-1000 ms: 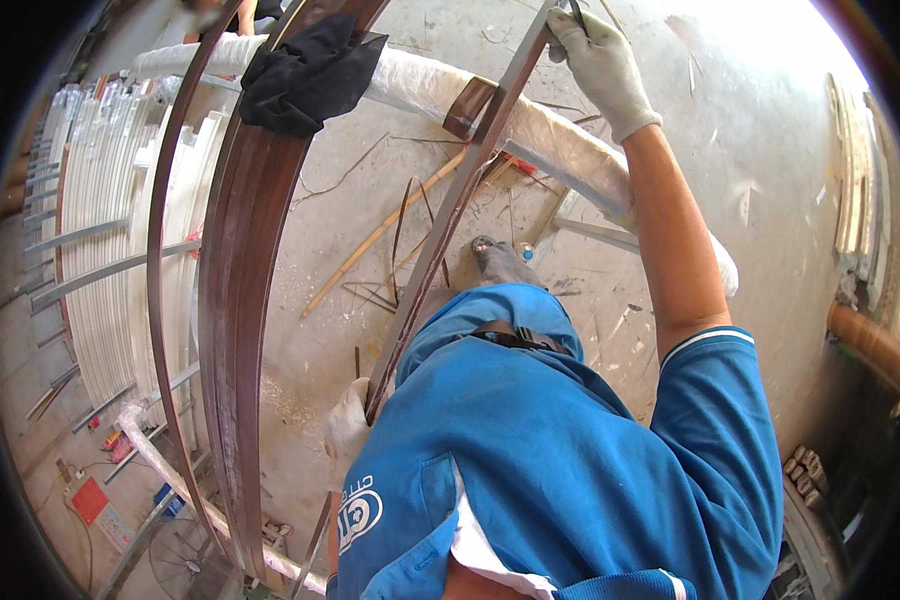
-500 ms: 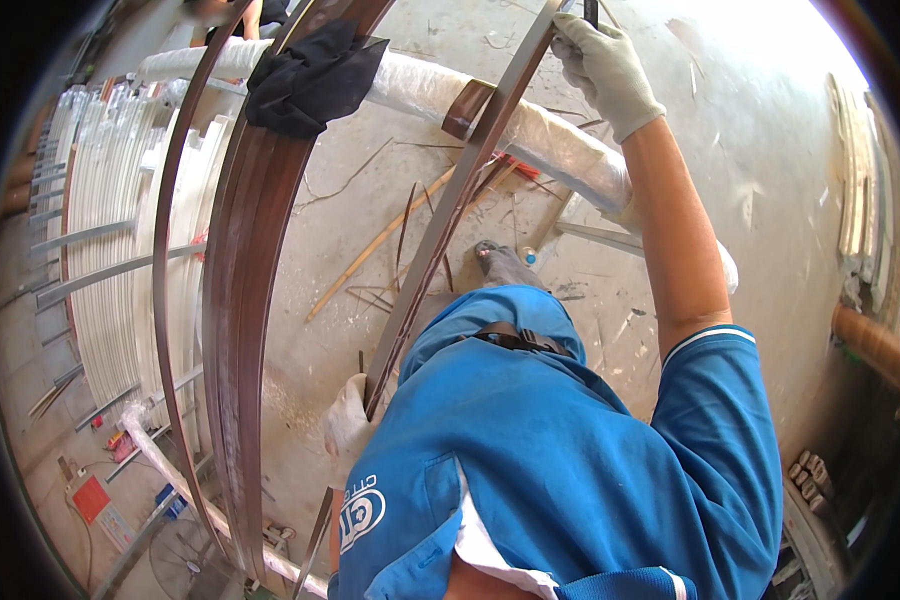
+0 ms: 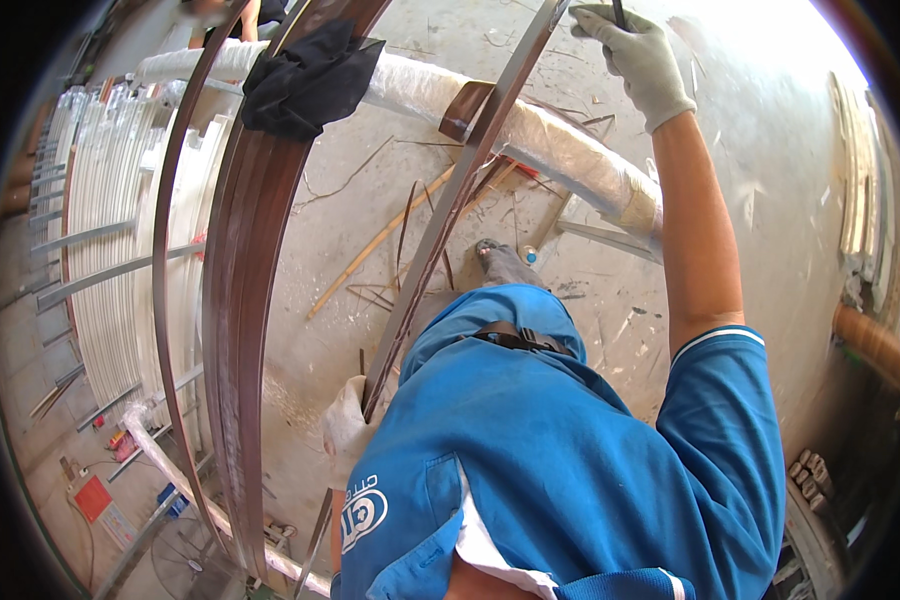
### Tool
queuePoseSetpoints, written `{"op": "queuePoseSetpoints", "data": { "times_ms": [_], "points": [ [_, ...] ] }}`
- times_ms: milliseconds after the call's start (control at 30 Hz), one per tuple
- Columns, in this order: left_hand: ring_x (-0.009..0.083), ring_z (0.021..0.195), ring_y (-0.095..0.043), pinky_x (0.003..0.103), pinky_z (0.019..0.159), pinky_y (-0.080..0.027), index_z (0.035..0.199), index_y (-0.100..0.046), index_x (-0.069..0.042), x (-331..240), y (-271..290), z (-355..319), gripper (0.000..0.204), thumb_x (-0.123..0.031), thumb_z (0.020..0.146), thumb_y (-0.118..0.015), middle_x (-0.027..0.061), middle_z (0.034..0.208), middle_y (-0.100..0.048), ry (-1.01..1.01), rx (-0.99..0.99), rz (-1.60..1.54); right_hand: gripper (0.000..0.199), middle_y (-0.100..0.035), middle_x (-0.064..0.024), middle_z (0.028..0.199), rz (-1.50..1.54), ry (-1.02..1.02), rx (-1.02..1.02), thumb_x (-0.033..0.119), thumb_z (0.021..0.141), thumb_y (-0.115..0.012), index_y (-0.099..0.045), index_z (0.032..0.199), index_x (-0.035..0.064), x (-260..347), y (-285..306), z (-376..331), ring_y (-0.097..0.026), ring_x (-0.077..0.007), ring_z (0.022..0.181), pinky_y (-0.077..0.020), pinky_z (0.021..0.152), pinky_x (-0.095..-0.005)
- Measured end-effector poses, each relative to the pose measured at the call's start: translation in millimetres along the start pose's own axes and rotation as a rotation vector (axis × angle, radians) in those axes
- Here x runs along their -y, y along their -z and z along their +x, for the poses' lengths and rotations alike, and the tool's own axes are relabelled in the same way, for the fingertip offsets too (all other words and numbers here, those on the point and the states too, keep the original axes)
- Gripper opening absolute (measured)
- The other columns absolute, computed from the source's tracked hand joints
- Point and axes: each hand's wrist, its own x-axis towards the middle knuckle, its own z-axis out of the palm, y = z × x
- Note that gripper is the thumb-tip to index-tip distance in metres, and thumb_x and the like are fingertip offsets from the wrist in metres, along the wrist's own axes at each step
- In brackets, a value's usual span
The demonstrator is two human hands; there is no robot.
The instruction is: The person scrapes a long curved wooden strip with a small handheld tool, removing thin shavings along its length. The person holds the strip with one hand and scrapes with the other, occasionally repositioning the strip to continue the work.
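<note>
The step in hand seems to be work along the strip (image 3: 460, 185), a long, narrow brown length slanting up from the person's left side, across the wrapped pole (image 3: 570, 145) and past the upper edge of the view. To do it well, keep the strip bearing on the pole, so that it neither rolls nor slides, and steady it from the near end with the left hand (image 3: 346, 418). That hand's grip is probably closed around the strip, though its fingers are mostly hidden. The right hand (image 3: 635, 60) has its grip closed on a thin dark stick (image 3: 620, 14), with its fingertips just beside the strip's far part. Bring the stick in lightly and keep it off the brown face, which could scratch. Mind the short brown piece (image 3: 465, 110) beside the strip on the pole, which could be knocked.

The upper edge cuts off the strip's far end and the top of the stick, so the stick's kind cannot be told. The blue shirt (image 3: 560, 440) hides the left forearm, and the black cloth (image 3: 315, 85) covers part of the long brown frame (image 3: 240, 300).
</note>
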Motion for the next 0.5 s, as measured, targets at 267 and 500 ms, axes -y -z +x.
{"op": "queuePoseSetpoints", "data": {
  "times_ms": [267, 500],
  "points": [
    [0.0372, 0.088, -0.069, 0.046, 0.078, -0.053, 0.111, -0.064, -0.006, 6.3, -2.0, 0.5, 0.029, -0.021, 0.086, -0.067, 0.0182, 0.097, -0.07, -0.043, -0.017, 0.077, 0.038, -0.064, 0.0031, 0.074, -0.168, 0.142, 0.171, 0.045, 0.092, -0.073, -0.078, 0.093, 0.0072, -10.8, -14.4, -10.5, -0.043, -0.0029, 0.062, -0.0342, 0.053, -0.0213],
    [0.037, 0.089, -0.069, 0.045, 0.079, -0.053, 0.112, -0.064, -0.006, 5.9, -5.3, -0.2, 0.03, -0.022, 0.087, -0.067, 0.018, 0.098, -0.07, -0.058, -0.037, 0.101, 0.031, -0.07, 0.0008, 0.083, -0.182, 0.322, 0.104, 0.035, 0.096, -0.066, -0.077, 0.097, 0.0055, -11.9, -15.2, -5.9, -0.049, -0.0059, 0.066, -0.0407, 0.06, -0.0249]
  ]
}}
